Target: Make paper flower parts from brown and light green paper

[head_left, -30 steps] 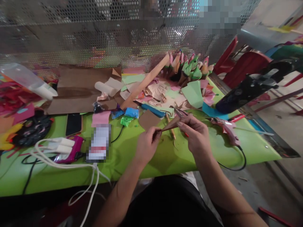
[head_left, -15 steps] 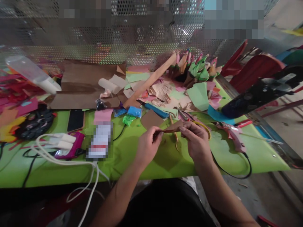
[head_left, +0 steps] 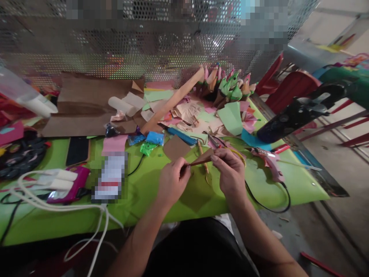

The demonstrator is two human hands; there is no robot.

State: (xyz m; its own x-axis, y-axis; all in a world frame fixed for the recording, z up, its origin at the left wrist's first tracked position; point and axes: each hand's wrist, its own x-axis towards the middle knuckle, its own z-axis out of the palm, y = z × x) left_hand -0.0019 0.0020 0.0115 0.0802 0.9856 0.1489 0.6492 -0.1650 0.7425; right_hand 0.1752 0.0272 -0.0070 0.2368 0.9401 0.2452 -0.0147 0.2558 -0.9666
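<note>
Left hand [head_left: 174, 179]: thumb and index pinched together on the near-left tip of a brown paper piece [head_left: 201, 157], other fingers curled in. Right hand [head_left: 230, 169]: thumb and fingertips pinching the other end. No daylight in either pinch; both grasp the same piece.

Piece is between the two hands, held up over the front of the green table [head_left: 138, 206]. Thin, matte, narrows to a point at the left, looks folded or rolled; can't tell which. Its shadow falls on the smooth tabletop below.

Just behind it: thin tan stick [head_left: 201, 149], partly hidden by the piece. Also a flat brown card [head_left: 176, 147], matte, rounded lower-left edge, and a blue plastic cutter [head_left: 182, 136]. Scissors [head_left: 213, 141] near right fingers, handles partly covered.

Pink glue gun [head_left: 272, 163] right of the right hand, on its side, black cord looping forward. Further back: long flat tan strip [head_left: 174, 102] set diagonally, crumpled cream paper scraps [head_left: 188, 111], cluster of pointed paper shapes [head_left: 235, 90] in green, pink and brown.
</note>
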